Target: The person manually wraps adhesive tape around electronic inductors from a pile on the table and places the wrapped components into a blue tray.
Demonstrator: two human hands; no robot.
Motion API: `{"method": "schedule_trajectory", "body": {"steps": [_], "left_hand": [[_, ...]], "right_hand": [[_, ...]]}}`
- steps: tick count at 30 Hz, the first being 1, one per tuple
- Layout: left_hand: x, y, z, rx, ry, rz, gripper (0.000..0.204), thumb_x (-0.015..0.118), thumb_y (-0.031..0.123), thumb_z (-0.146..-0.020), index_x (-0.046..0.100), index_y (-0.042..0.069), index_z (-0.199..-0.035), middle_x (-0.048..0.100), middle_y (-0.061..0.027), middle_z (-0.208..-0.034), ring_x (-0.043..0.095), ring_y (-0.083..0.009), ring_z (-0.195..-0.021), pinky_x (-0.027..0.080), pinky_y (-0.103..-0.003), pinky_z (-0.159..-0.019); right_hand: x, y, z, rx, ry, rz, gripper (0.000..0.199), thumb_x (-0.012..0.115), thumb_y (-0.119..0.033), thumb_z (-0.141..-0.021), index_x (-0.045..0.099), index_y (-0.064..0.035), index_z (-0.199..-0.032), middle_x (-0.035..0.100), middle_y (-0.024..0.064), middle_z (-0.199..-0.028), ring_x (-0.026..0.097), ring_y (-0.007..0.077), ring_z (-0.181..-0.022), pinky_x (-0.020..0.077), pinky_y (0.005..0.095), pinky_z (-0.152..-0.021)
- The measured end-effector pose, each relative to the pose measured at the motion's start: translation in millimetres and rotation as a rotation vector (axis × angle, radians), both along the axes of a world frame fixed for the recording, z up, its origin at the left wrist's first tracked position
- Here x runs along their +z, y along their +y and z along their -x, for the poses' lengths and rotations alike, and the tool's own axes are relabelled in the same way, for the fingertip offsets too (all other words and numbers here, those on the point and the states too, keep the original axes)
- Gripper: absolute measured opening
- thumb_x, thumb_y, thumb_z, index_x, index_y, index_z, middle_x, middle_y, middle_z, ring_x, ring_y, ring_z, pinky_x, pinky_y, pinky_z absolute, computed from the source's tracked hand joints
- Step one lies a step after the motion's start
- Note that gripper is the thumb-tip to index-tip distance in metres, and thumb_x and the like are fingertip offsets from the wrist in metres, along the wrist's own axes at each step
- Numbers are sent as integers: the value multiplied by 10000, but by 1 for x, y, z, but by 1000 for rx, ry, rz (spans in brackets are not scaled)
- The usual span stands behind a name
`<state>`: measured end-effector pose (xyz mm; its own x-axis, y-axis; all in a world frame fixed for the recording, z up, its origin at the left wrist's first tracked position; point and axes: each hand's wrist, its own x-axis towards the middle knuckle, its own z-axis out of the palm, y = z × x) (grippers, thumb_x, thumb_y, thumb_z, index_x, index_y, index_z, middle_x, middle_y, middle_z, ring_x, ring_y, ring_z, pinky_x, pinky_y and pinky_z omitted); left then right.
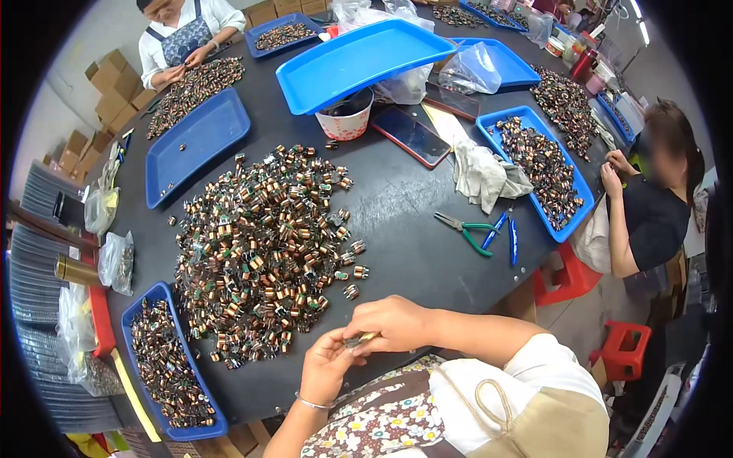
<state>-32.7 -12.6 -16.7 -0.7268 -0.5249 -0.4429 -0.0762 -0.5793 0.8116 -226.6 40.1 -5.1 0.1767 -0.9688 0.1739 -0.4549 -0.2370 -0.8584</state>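
My left hand (327, 362) and my right hand (393, 324) meet at the table's near edge, fingers pinched together around a small dark part (353, 342), which looks like one of the coils. Fingers cover most of it. A yellowish bit (369, 336) shows between the right fingertips; its kind is unclear. Just beyond the hands lies a large heap of small copper-wound coils (252, 252). A few loose coils (360, 272) rest at the heap's right edge, close to my right hand.
Left of the heap stands a blue tray (195, 433) of coils; another blue tray (206, 126) holds a few. Green-handled pliers (466, 226), blue-handled tools (513, 243), a cloth (489, 175) and a phone (412, 137) lie rightward. Two people (657, 206) (187, 34) sit around the table.
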Motion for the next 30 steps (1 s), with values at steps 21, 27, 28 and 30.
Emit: {"method": "schedule_trajectory", "body": {"steps": [21,27,28,30], "left_hand": [[10,-4,-30,141,142,-318,268,515,136,-928,521,-5,-1155,620,-187,-1078,662,-236,-881,563,-288,-674],[7,-1,-28,155,154,-236,236,543,102,-912,533,-1,-1123,629,-165,-1045,654,-211,-859,555,-278,-688],[7,-1,-28,152,131,-209,234,548,95,-909,535,-4,-1121,630,-157,-1039,650,-200,-850,551,-276,-691],[8,1,-28,147,113,-136,231,548,81,-908,537,-7,-1120,629,-147,-1042,643,-185,-845,545,-270,-698]], "right_hand": [[18,-6,-6,-233,272,-122,249,709,-117,-724,617,-83,-954,618,79,-833,629,244,-698,508,335,-606],[22,2,-20,-130,55,-176,177,714,-112,-728,626,-48,-869,599,84,-801,603,211,-654,486,299,-575],[22,2,-23,-122,16,-139,177,717,-110,-726,626,-44,-863,599,83,-799,604,211,-661,488,298,-577],[20,1,-28,-120,-41,-110,183,726,-111,-718,628,-34,-852,600,81,-793,609,212,-682,493,297,-581]]}}
